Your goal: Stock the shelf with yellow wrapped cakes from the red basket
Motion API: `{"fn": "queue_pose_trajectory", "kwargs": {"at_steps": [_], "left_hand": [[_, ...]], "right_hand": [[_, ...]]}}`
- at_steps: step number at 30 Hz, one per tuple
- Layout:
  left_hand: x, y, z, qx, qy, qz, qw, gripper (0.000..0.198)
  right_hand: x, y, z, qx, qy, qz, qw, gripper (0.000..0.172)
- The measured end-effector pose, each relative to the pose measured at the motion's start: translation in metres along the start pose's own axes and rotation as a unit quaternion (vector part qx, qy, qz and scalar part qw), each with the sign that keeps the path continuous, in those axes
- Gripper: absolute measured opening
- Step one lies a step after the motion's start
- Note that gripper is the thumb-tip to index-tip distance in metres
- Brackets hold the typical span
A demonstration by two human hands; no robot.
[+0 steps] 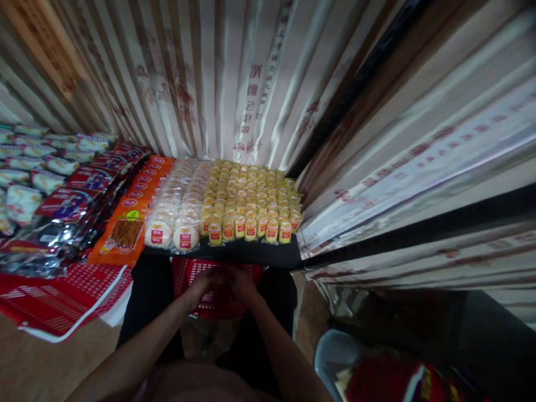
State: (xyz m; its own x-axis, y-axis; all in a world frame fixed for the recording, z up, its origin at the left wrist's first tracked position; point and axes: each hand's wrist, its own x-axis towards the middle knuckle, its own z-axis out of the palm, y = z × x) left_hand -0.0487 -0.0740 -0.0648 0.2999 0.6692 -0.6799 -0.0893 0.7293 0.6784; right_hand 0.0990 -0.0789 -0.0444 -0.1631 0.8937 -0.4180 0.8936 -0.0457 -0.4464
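Observation:
My left hand (pixel 207 281) and my right hand (pixel 237 282) meet in the shade between my knees, just below the table's front edge. Their fingers are too dark to make out, and anything in them is hidden. Behind and beneath them is a red plastic basket (pixel 218 307) with slotted sides. On the dark table (pixel 251 254) beyond, rows of small yellow wrapped cakes (pixel 251 206) stand at the right. Left of these lie clear-wrapped round white pastries (pixel 171 209), then an orange packet (pixel 121 231) with brown sticks pictured on it.
Dark red and black snack packets (pixel 79 195) and white-green packets (pixel 37 156) cover the table's left part. Another red basket (pixel 79 296) is at lower left. Pleated printed curtains (pixel 234 84) close the back and right. A pale bin (pixel 335 352) holds wrappers at lower right.

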Motion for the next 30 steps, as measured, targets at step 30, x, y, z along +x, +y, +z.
{"fn": "queue_pose_trajectory", "kwargs": {"at_steps": [30], "left_hand": [[-0.033,0.122,0.094,0.266,-0.069,0.289,0.917,0.041]], "right_hand": [[-0.067,0.021,-0.078,0.128,0.392,-0.051,0.91,0.037]]}}
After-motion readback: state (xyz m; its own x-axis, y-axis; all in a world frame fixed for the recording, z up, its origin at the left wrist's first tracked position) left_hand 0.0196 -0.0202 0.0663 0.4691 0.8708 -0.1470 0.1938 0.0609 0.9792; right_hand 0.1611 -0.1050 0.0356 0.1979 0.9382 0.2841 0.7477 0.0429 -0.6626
